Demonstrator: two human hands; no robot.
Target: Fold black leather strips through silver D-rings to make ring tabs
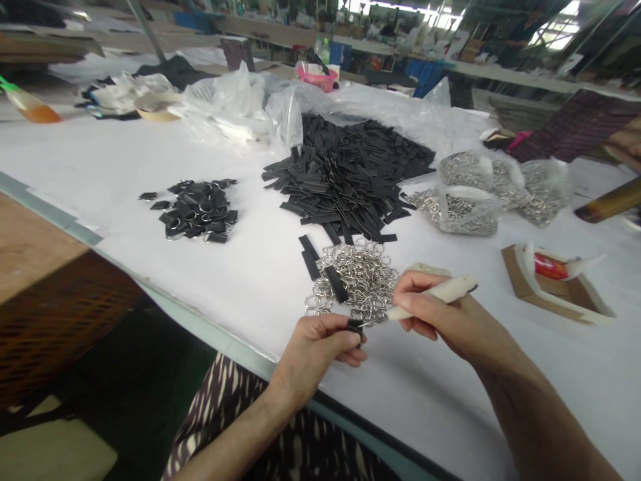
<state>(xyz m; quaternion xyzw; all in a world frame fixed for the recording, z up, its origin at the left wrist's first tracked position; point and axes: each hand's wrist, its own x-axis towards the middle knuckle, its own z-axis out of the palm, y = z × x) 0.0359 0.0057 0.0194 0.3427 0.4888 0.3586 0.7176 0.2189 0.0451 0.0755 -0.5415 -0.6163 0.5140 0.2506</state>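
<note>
My left hand (320, 344) is closed in a pinch on a small folded black strip with a metal ring (356, 326) at the near edge of the white table. My right hand (433, 310) is closed around a cream-coloured stick tool (443, 292), its end close to the pinched piece. Just beyond both hands lies a heap of silver D-rings (363, 277) with a few black strips on it. Farther back sits a large pile of black strips (345, 170). To the left lies a small pile of finished black loops with rings (197, 208).
Clear bags of metal rings (481, 194) lie at the right. An open cardboard box (555, 284) with a red item sits near the right edge. Plastic bags (240, 107) and a tape roll (155, 110) lie at the back. The white table (125, 174) ends at my lap.
</note>
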